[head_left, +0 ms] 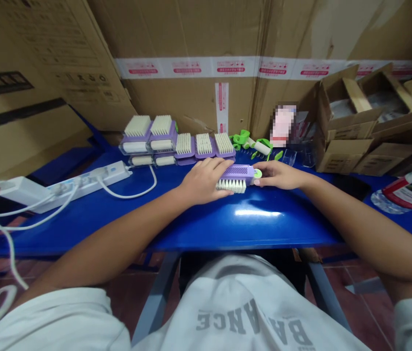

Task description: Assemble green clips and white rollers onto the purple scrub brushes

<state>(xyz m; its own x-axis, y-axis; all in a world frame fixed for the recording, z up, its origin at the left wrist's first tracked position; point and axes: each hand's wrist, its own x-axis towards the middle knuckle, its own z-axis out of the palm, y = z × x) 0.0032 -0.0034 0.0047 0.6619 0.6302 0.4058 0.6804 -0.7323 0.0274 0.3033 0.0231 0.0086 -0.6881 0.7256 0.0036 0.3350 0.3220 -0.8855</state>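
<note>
A purple brush with white bristles on its lower side is held just above or on the blue table; I cannot tell which. My left hand is closed around the brush's left part and hides it. At the brush's right end, my right hand pinches a small light-green round piece between thumb and fingers. Whether that piece is joined to the brush is unclear. Just behind my left hand stand several purple brushes, bristles up, with more stacked at the left.
Green parts with white rollers lie behind my right hand. A white power strip with cables lies at the left. Cardboard boxes and a labelled bottle are at the right. A cardboard wall closes off the back.
</note>
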